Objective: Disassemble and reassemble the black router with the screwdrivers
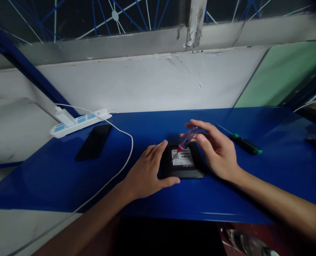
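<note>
A flat black box [199, 164] with a white printed label [184, 158] lies on the blue table. My left hand [150, 170] braces it from the left, thumb along the front edge and fingers at the back left corner. Held between the fingers and thumb of my right hand [218, 149] is a screwdriver [188, 138] with a clear purple handle and a red collar. It tilts down to the left, and its thin shaft reaches the label's left side. Whether the tip touches the box I cannot tell.
Right of my right hand lies a black and green screwdriver [245, 144]. A dark phone [93, 142] rests at the left, beside a white power strip [80, 122] with a plugged-in charger [64, 116]. A white cable [131, 149] curves across the blue table [147, 206] near my left arm.
</note>
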{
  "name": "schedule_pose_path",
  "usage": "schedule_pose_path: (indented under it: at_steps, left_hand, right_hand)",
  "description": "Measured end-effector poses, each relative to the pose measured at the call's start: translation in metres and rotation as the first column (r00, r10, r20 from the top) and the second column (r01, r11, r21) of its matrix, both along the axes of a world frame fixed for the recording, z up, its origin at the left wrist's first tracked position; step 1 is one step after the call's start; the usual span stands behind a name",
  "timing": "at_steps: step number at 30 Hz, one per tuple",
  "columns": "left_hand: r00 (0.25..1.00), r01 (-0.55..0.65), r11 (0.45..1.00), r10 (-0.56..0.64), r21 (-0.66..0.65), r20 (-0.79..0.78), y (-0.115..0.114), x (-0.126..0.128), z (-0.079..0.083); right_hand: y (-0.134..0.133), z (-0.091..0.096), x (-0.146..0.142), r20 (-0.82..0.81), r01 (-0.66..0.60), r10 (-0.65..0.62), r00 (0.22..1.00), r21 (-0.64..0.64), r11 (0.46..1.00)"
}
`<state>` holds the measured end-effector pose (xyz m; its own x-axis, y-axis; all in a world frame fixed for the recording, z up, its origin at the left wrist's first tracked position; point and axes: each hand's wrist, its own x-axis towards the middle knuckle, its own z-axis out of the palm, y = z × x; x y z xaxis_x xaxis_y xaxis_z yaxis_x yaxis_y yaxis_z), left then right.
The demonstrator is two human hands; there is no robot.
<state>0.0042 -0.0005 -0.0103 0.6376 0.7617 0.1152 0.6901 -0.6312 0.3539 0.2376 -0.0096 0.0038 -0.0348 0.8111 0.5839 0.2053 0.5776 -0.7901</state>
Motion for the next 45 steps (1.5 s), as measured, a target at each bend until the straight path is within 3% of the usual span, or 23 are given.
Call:
schedule_pose_path:
  at_steps: [9,16,22,27,30,40,45]
  left_hand:
    - [1.0,0.007,1.0,-0.007,0.012,0.022,-0.0006,-0.0007,-0.0006]
    - [1.0,-0.001,1.0,0.001,-0.005,-0.005,-0.0008,0.0008,0.0019]
    - [1.0,0.004,1.0,-0.004,0.013,0.001,-0.0001,-0.0001,0.0]
    - [1.0,-0.001,1.0,0.001,0.009,0.016,-0.0004,0.0,0.0003]
    - [1.0,-0.004,1.0,0.004,0.005,0.005,-0.0005,-0.0001,0.0008]
    - [1.0,0.001,1.0,-0.001,0.014,0.019,0.0001,-0.0009,-0.0012]
    - [1.0,-0.001,1.0,0.001,0.008,0.017,-0.0005,0.0001,0.0]
  right_hand:
    - [0.0011,0.0008,-0.0016,-0.034,-0.035,0.035,0.999,-0.02,0.999]
    - [0.0035,0.0025,-0.0004,0.0,0.036,-0.036,0.999,0.113,0.993]
    - [0.0009,0.0021,-0.0024,0.011,-0.077,0.077,0.997,-0.025,0.997]
    - [0.002,0.0028,-0.0037,0.079,-0.005,0.003,0.997,0.027,1.0]
    - [0.0032,0.0025,-0.0037,0.04,0.039,-0.042,0.998,0.076,0.996]
    - [-0.0025,0.0047,-0.0031,-0.055,-0.098,0.096,0.994,-0.037,0.994]
    - [-0.0001,0.0043,-0.0028,-0.025,-0.053,0.053,0.998,-0.01,0.999]
